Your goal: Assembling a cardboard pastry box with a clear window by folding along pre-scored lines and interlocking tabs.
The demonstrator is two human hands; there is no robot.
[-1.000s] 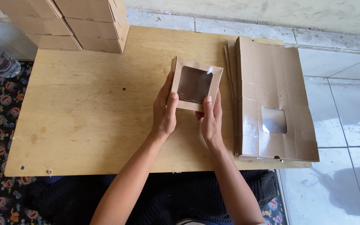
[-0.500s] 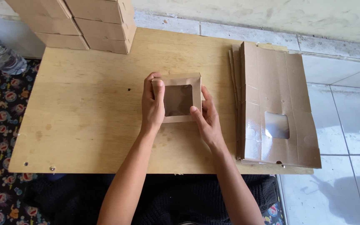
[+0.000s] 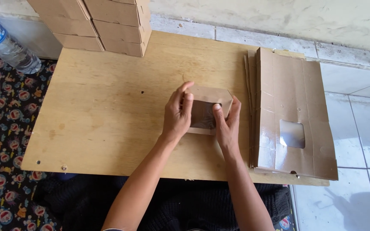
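At the middle of the wooden table (image 3: 108, 111), the left hand (image 3: 177, 115) and right hand (image 3: 228, 124) pinch a small brown windowed carton (image 3: 208, 100) by its side panels — light, thin, likely easily creased — with flat carton blanks (image 3: 294, 107) stacked at three o'clock.

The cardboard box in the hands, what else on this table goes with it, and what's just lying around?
In use:
small brown windowed box, held by left hand and right hand
stack of flat box blanks
stacked finished boxes
wooden table

Lying about:
plastic water bottle
patterned floor mat
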